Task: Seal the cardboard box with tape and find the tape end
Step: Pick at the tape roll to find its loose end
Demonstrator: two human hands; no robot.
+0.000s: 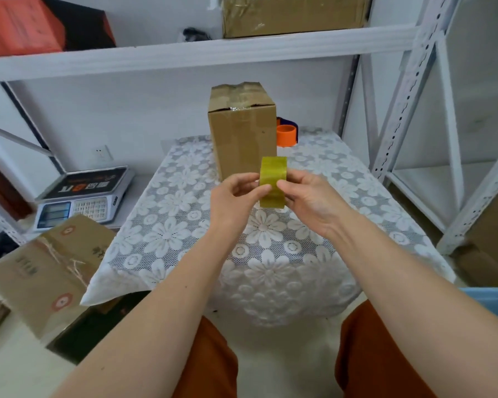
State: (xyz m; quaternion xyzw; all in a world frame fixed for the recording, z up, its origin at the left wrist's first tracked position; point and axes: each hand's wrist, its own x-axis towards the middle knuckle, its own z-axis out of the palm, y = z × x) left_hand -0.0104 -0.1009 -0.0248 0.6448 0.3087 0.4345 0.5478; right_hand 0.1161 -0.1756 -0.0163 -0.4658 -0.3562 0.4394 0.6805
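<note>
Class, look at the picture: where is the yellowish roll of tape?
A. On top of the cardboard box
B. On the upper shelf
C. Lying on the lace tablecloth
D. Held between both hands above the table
D: the roll of tape is gripped by the left hand and right hand, in front of the cardboard box.

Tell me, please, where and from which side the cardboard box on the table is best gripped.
Probably by its two broad side faces, a hand coming in from each side around mid-height. The box stands upright and tall on the table, so a low or one-sided grip could tip it. Its taped top looks crumpled, a poor hold, and the tape roll occupies both hands.
</note>
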